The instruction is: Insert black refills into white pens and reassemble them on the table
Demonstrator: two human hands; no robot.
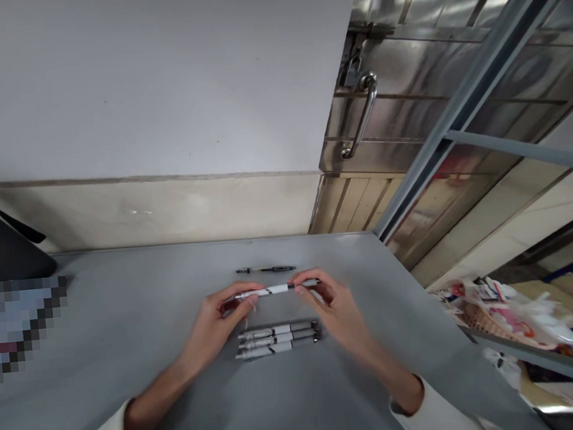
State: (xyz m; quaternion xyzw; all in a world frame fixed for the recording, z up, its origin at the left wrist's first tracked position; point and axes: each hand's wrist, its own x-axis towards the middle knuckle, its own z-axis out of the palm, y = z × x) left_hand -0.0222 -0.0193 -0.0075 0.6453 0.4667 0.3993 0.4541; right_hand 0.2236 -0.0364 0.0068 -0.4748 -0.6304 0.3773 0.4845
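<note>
Between my two hands a white pen (276, 289) with a dark grip is held level, just over the table. The fingers of my left hand (230, 305) pinch its left end. At the right end, my right hand (322, 293) closes thumb and fingers on the dark part, hiding some of it. Beyond the hands lies a dark, slim pen (265, 269), flat on the table. Closer to me, three white pens (277, 339) rest side by side, all pointing the same way, with dark right ends.
The grey table (162, 279) meets a wall at the back. A black bag (2, 240) and a blurred-out flat item (15, 326) are at the left. To the right stand a metal frame post (458, 116) and a low shelf with a basket (481, 318) and plastic bags.
</note>
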